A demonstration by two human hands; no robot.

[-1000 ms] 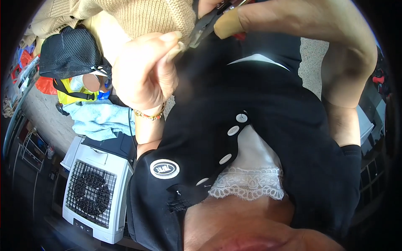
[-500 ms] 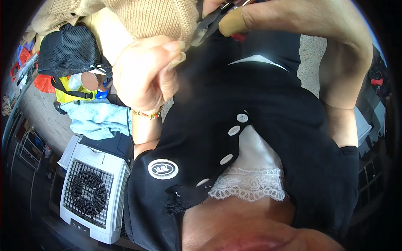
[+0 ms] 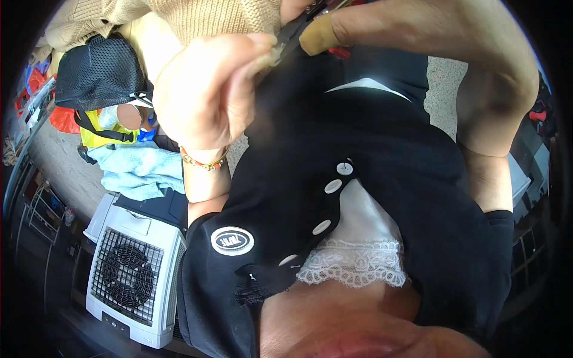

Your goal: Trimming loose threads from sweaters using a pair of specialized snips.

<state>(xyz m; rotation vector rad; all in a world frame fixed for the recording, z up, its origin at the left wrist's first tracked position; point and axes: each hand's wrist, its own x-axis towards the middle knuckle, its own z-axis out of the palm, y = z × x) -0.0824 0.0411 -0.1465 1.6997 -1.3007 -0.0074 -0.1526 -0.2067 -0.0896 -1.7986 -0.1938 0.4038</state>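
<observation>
the left hand (image 3: 209, 95) and right hand (image 3: 358, 24) meet at small dark pliers (image 3: 292, 36), hemmed by a beige knit garment (image 3: 197, 18) above. below, the black buttoned top (image 3: 358, 179) fills the middle. leftward, a black mesh cap (image 3: 98, 74), light blue cloth (image 3: 140, 170) and white fan heater (image 3: 134, 280) crowd the floor (image 3: 59, 167).

We see one label: an oval patch (image 3: 232, 240), white with a dark rim and dark lettering, sewn low on the left front of the black top (image 3: 382, 155), beside its row of white buttons. No packages, signs or screens show clearly anywhere else around us.
</observation>
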